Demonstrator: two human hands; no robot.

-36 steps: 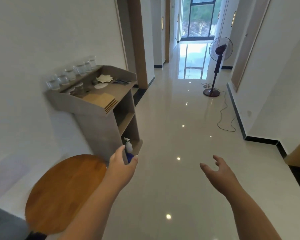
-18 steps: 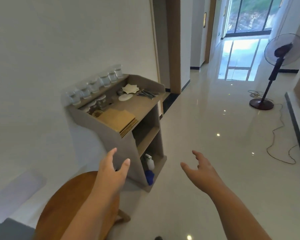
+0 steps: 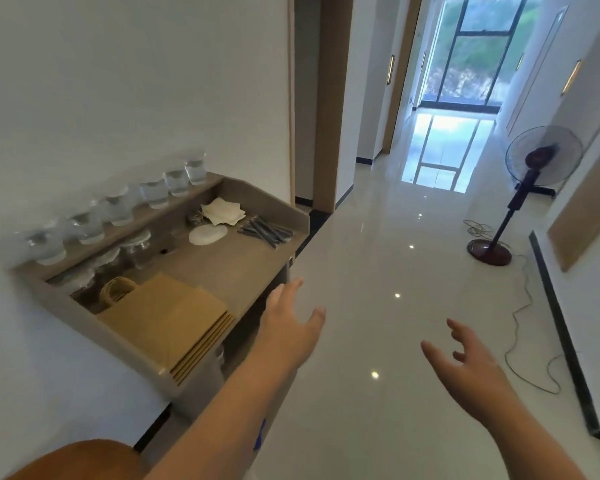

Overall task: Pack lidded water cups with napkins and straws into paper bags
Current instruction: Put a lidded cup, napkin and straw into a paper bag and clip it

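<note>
The grey table (image 3: 236, 265) stands against the wall, ahead and to the left of both hands. Its raised rim keeps the supplies from sliding off.

The left hand (image 3: 291, 327) hovers just off the table's near front edge, fingers (image 3: 286, 291) straight, spread and holding nothing. The right hand (image 3: 468, 365) hangs over bare floor well to the right, its fingers (image 3: 459, 332) loosely bent and likewise empty. Both look free because, by my reading, no packing has begun and the first pick is yet to be made.

The stack of flat paper bags (image 3: 174, 317) lies just left of the left fingers, the nearest thing to reach. That suits the job, since a bag must be opened before anything goes in.

Farther left of those fingers, a row of open water cups (image 3: 118, 209) lines the raised back ledge, up out of the working space. Under the ledge stand a few more cups (image 3: 137, 247), which seem lidded, though the blur leaves that unsure.

Well ahead of the left fingers, at the table's far end, lie the napkins (image 3: 222, 211), the dark straws (image 3: 265, 232) just beside them and a pale round lid (image 3: 207, 234). These small items are grouped for picking one after another.
</note>
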